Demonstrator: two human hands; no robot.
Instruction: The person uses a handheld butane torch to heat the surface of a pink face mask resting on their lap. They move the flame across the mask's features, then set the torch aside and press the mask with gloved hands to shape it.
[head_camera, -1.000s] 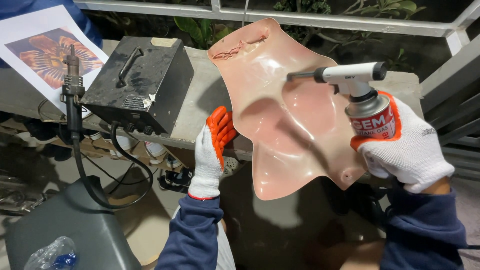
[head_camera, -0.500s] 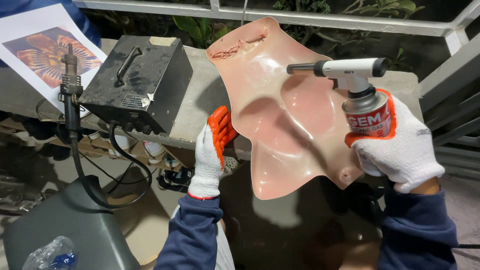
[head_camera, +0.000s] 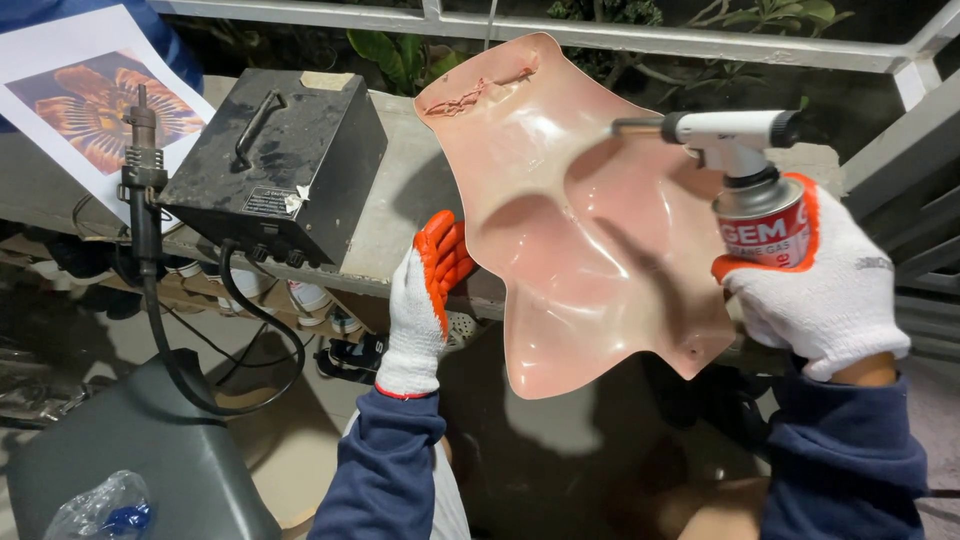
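single head view, looking down, close over hands, facing railing (head_camera: 600, 35)

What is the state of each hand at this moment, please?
Left hand: closed on the edge of the pink wavy sheet, holding it up.
Right hand: closed around the gas torch, nozzle pointing at the sheet.

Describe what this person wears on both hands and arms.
Both the left hand and right hand wear white knit gloves with an orange coating on palm and fingers. The left cuff has a thin red edge. Both arms are in dark navy long sleeves.
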